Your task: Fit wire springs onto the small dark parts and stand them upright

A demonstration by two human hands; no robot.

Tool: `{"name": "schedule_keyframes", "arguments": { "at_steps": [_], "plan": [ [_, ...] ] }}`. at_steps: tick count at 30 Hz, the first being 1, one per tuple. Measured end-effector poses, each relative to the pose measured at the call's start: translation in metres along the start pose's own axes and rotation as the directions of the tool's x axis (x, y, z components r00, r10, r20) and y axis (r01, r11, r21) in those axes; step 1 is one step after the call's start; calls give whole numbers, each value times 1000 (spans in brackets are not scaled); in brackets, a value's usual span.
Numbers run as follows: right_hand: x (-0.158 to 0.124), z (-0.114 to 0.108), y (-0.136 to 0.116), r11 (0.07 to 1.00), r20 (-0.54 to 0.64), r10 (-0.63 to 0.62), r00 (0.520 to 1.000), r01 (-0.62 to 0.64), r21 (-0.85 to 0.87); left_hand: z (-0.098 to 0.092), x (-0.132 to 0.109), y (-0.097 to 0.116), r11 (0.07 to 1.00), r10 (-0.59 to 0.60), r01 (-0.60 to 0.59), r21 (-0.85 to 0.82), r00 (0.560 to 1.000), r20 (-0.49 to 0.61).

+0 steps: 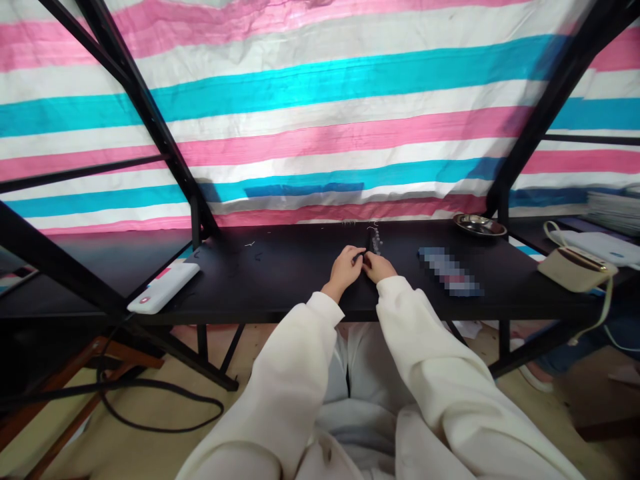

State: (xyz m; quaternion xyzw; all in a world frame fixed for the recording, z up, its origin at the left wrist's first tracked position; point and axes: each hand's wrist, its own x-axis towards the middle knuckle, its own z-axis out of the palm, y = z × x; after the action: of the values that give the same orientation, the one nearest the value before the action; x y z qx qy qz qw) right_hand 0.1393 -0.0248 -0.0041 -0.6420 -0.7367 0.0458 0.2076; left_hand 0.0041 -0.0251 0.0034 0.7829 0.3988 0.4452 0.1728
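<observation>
My left hand (345,265) and my right hand (377,267) rest close together on the black table (280,273), both in white sleeves. Their fingers are curled and pinched toward each other around a small dark item that I cannot make out. Just beyond the fingertips lies a little cluster of small shiny metal parts (375,241). A few tiny light scraps (250,245) lie on the table to the left.
A white power bank (164,287) sits at the table's left front edge. A blurred flat object (450,270), a metal dish (479,225) and a beige pouch (575,267) lie to the right. Black frame bars (150,120) slant overhead. A cable (150,400) loops on the floor.
</observation>
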Motion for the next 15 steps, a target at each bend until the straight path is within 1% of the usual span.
{"name": "schedule_keyframes", "arguments": {
  "at_steps": [3, 7, 10, 15],
  "plan": [
    [0, 0, 0, 1000, -10, 2, 1000, -2, 11, 1, 1, -2, 1000, 1, -1, -18, 1000, -28],
    [0, 0, 0, 1000, -15, 3, 1000, -2, 23, 5, 3, -8, 999, -46, 45, -12, 995, -87],
    [0, -1, -1, 1000, -8, 3, 1000, -2, 27, 6, 3, -11, 997, -66, 68, 25, 995, -70],
    [0, 0, -1, 1000, -8, -2, 1000, 2, 1, 6, 2, -9, 998, -57, 58, 33, 998, -27]
  ]
}}
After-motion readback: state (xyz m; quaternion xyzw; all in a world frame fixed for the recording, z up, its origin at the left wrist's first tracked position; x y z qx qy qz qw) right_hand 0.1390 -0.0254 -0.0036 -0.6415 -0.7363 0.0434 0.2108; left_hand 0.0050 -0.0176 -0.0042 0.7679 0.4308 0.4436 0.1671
